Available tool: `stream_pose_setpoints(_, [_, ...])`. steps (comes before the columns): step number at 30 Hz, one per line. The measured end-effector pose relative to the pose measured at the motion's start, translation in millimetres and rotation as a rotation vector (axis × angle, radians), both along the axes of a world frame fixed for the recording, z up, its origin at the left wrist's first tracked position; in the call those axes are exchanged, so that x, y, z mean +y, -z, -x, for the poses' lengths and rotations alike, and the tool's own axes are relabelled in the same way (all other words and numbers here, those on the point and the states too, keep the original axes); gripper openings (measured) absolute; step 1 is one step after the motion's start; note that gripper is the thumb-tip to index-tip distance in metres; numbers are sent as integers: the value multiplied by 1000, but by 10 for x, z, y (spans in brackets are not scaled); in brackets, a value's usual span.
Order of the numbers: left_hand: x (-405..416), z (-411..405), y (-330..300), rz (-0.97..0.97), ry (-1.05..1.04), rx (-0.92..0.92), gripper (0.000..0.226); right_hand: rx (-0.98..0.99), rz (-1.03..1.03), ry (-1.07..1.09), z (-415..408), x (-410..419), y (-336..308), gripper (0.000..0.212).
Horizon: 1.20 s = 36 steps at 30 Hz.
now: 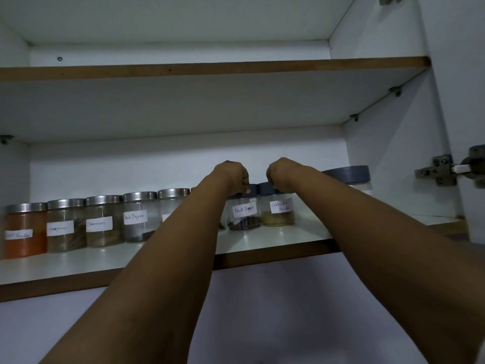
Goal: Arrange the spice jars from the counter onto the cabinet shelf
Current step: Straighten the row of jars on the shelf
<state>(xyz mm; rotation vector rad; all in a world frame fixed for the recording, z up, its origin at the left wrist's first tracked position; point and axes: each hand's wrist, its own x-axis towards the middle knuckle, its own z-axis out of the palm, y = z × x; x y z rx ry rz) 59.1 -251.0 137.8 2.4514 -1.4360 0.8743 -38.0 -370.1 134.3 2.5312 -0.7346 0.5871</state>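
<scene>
In the head view, the left hand (232, 174) grasps the lid of the black pepper jar (244, 210), and the right hand (282, 174) at its 3 o'clock grasps the coriander jar (278, 207). Both jars stand touching on the lower shelf (301, 233). At their 9 o'clock is a row of steel-lidded jars (105, 222).

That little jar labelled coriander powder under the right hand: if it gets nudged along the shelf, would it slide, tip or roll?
The coriander powder jar looks squat and stands upright, so it would probably slide, not tip. Only a shallow layer of powder shows, so it is likely light. The shelf looks glossy, which may ease sliding. The right hand grips its dark lid.
</scene>
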Motion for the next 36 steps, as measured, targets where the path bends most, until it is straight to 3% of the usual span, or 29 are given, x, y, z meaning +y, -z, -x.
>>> stream_pose_setpoints(13, [-91, -172, 32, 81, 19, 60, 26, -142, -62, -149, -115, -197, 119, 28])
stream_pose_setpoints(21, [-71, -243, 90, 103, 20, -43, 36, -129, -94, -111, -105, -64, 177, 35])
stream_pose_setpoints(23, [-50, -213, 97, 164, 38, -82, 40, -235, -123, -187, -89, 28, 185, 46])
stream_pose_setpoints(25, [-1, -61, 108, 263, 67, -142, 38, -501, -91, -353, 8, 168, 180, 53])
stream_pose_setpoints(28, [115, 367, 196, 442, 142, -274, 22, -761, 5, -505, 195, 364, 204, 46])
stream_pose_setpoints(32, [281, 882, 587, 518, 171, -327, 19, -847, 99, -558, 558, 472, 151, 36])
stream_pose_setpoints(36, [241, 1113, 1252, 598, 177, -418, 40, -819, 239, -428, 1009, 396, 37, 30])
